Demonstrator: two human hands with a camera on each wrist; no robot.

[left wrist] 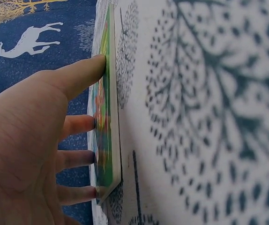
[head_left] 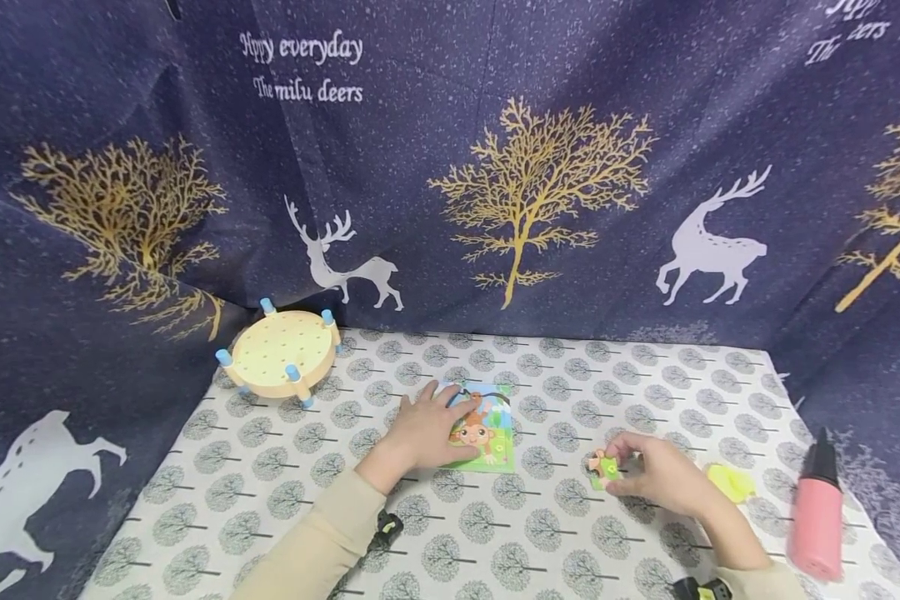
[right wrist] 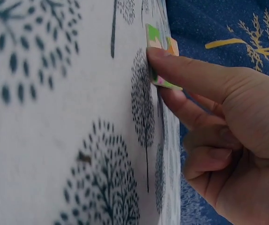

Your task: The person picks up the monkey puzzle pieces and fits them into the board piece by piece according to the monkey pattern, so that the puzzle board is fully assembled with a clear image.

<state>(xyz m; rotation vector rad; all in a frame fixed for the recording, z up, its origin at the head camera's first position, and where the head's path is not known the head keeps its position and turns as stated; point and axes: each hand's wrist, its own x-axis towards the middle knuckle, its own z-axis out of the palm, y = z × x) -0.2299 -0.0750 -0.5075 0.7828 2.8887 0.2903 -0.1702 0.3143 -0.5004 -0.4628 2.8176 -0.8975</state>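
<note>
A flat jigsaw puzzle (head_left: 499,450) with a cartoon monkey on green and blue lies on the patterned cloth. My left hand (head_left: 426,429) rests on its left part, covering some of the picture. In the left wrist view, the spread fingertips and thumb of the left hand (left wrist: 26,136) touch the face of the puzzle (left wrist: 107,159). To the right, my right hand (head_left: 667,477) pinches a small green and pink puzzle piece (head_left: 606,468) between thumb and fingers. The right wrist view has this puzzle piece (right wrist: 153,33) held at the fingertips, tilted up off the cloth.
At the back left stands a round pale pegboard-like disc (head_left: 283,352) with blue-tipped legs. A yellow object (head_left: 731,482) lies right of the right hand, beside a pink bottle-shaped thing with a black nozzle (head_left: 817,527). A dark blue curtain (head_left: 420,150) hangs behind the cloth-covered table (head_left: 540,533).
</note>
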